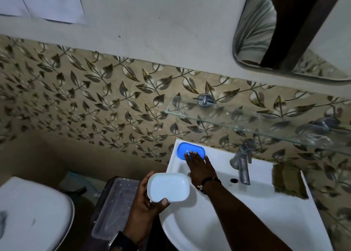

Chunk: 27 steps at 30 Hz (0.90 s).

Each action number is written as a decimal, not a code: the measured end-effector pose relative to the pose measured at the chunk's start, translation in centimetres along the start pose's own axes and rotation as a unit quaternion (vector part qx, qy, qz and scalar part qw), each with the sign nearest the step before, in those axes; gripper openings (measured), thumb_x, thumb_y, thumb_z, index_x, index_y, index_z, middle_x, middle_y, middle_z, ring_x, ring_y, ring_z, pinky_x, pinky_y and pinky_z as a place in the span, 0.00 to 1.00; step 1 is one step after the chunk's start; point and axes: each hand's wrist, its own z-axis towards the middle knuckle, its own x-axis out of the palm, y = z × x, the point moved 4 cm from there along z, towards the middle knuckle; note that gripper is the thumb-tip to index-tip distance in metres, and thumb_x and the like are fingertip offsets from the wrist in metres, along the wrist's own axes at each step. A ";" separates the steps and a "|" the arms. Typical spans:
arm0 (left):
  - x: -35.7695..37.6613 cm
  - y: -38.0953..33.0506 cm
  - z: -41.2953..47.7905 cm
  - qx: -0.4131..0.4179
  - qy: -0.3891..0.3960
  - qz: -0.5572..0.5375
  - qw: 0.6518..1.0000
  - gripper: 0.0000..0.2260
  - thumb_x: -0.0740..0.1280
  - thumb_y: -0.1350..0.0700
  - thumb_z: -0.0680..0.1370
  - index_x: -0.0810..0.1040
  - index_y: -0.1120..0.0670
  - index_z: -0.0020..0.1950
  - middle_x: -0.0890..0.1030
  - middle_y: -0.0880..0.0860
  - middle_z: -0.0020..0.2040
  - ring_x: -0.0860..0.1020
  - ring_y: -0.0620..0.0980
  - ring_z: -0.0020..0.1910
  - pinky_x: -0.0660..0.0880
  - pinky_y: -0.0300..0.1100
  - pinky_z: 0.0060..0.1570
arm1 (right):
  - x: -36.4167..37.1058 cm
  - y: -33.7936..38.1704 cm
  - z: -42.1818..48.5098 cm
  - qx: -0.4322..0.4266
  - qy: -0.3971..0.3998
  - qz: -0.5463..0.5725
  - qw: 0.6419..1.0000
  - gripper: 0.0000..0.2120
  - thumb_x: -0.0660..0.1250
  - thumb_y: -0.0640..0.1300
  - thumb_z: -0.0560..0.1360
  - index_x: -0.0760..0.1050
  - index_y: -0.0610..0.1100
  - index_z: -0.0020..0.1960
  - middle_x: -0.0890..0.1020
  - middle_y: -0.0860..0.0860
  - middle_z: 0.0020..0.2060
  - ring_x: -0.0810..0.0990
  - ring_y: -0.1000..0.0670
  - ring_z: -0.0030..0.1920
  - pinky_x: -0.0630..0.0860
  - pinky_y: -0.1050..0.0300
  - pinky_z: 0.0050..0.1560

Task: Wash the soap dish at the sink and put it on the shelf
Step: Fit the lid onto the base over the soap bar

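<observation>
Head view shows us standing at the sink, still in the opening step of the task: getting the soap dish apart and into our hands, with no washing begun. We see no water running from the tap.

Our left hand grips the white tray of the soap dish, thumb hooked over its near edge and fingers wrapped behind, holding it out over the left rim of the basin with its hollow facing up at us. It looks empty. Our right hand is open and stretched flat, fingertips resting on the blue part, which lies on the back left corner of the sink surface, against the leaf-patterned wall. The hand does not grip it; the fingers lie spread over its near edge. We cannot tell whether this blue part is the lid or the drainer insert.

The next move, as we judge it, calls for the right hand to curl around the blue part and lift it clear of the corner, then bring both parts toward the tap. One hand will have to be freed to turn the tap on. Wet plastic will be slippery, so a firm pinch matters.

The glass shelf hangs on the wall above the tap, where the dish must finally go. A brown cloth lies at the right of the sink.
</observation>
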 end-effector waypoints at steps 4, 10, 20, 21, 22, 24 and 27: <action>0.1 1.0 0.2 -0.013 -0.003 -0.014 1.000 0.40 0.84 0.48 0.62 0.72 0.41 0.71 0.78 0.49 0.68 0.77 0.52 0.66 0.79 0.58 0.59 | -0.4 0.2 0.0 0.009 -0.026 -0.007 1.000 0.30 0.51 0.40 0.83 0.40 0.51 0.81 0.46 0.50 0.81 0.45 0.49 0.80 0.43 0.43 0.78; 0.4 0.8 0.5 -0.030 -0.006 -0.015 0.999 0.39 0.84 0.49 0.61 0.73 0.40 0.69 0.79 0.48 0.66 0.78 0.51 0.65 0.78 0.59 0.60 | -1.5 0.8 -0.2 0.029 -0.070 -0.024 0.997 0.24 0.51 0.40 0.82 0.57 0.49 0.78 0.63 0.47 0.77 0.61 0.44 0.76 0.58 0.41 0.74; 0.2 0.3 0.5 -0.045 0.000 -0.050 0.998 0.41 0.82 0.54 0.61 0.71 0.46 0.72 0.81 0.47 0.64 0.79 0.52 0.64 0.77 0.63 0.60 | -4.8 0.3 -1.8 0.023 -0.191 -0.027 0.981 0.18 0.61 0.37 0.74 0.76 0.49 0.62 0.80 0.49 0.50 0.78 0.42 0.52 0.67 0.50 0.44; 0.2 0.2 0.6 -0.045 0.002 -0.051 0.998 0.41 0.83 0.55 0.62 0.71 0.45 0.72 0.81 0.47 0.64 0.80 0.51 0.63 0.78 0.61 0.60 | -5.5 0.1 -2.5 0.018 -0.229 0.009 0.973 0.18 0.63 0.37 0.74 0.77 0.48 0.62 0.80 0.48 0.50 0.79 0.42 0.49 0.68 0.51 0.42; 0.3 0.2 0.7 -0.041 0.003 -0.050 0.998 0.40 0.84 0.56 0.63 0.71 0.44 0.72 0.81 0.46 0.64 0.80 0.50 0.63 0.78 0.60 0.60 | -6.2 -0.1 -3.2 0.020 -0.268 0.066 0.961 0.18 0.65 0.37 0.74 0.77 0.48 0.63 0.79 0.48 0.51 0.79 0.43 0.48 0.71 0.51 0.41; 0.8 -0.1 0.8 -0.034 0.010 -0.048 0.998 0.38 0.81 0.61 0.66 0.71 0.44 0.72 0.81 0.47 0.65 0.80 0.49 0.63 0.78 0.56 0.60 | -7.7 -0.8 -5.1 0.041 -0.321 0.216 0.921 0.14 0.64 0.41 0.78 0.77 0.48 0.63 0.76 0.53 0.52 0.75 0.49 0.46 0.74 0.53 0.42; 1.9 -0.5 0.9 -0.027 0.027 -0.046 0.998 0.38 0.80 0.64 0.67 0.70 0.45 0.73 0.80 0.48 0.67 0.79 0.48 0.64 0.79 0.52 0.61 | -9.8 -1.7 -8.2 0.039 -0.365 0.352 0.861 0.11 0.61 0.46 0.81 0.78 0.48 0.60 0.71 0.64 0.47 0.70 0.61 0.44 0.70 0.61 0.45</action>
